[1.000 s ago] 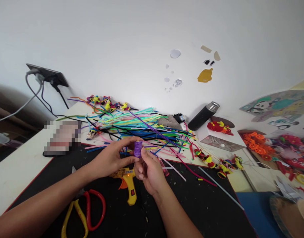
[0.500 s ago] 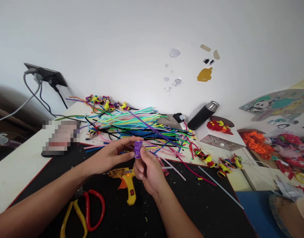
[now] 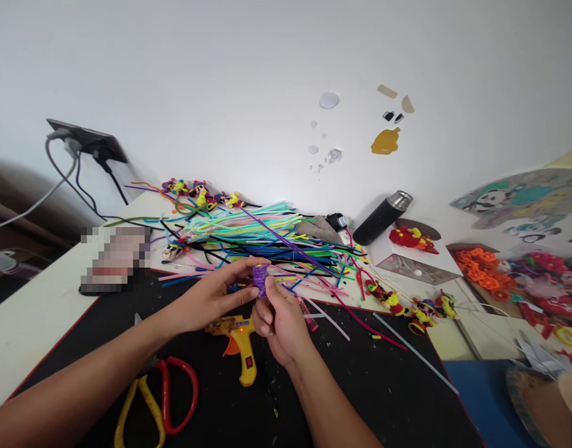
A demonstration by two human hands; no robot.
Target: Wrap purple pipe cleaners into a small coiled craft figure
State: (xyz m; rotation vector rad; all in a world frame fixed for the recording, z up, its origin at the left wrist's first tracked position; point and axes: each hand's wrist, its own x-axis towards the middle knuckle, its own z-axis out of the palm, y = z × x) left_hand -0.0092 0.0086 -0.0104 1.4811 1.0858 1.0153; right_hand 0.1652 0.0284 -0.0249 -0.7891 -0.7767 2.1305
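Note:
Between my two hands is a small upright purple coil [image 3: 259, 280], fuzzy like wound pipe cleaner, with a bit of yellow at its top. My left hand [image 3: 211, 292] pinches it from the left, a finger at its upper end and the thumb near its lower end. From the right, my right hand [image 3: 283, 320] grips its lower part between thumb and curled fingers. Just below the hands, a yellow glue gun [image 3: 244, 354] with a lit orange light lies on the black mat [image 3: 332, 386]. Scissors [image 3: 178, 398] with one red and one yellow handle lie partly under my left forearm.
Loose colourful pipe cleaners [image 3: 248, 224] are heaped behind my hands. A phone [image 3: 117, 255] lies at the left, below a power strip [image 3: 87, 140]. Small yellow-and-red figures [image 3: 423, 314] and a black flask [image 3: 383, 218] stand to the right.
My left hand and wrist have shifted slightly to the right, and the left thumb sits a little further across the coil. The right hand has hardly moved.

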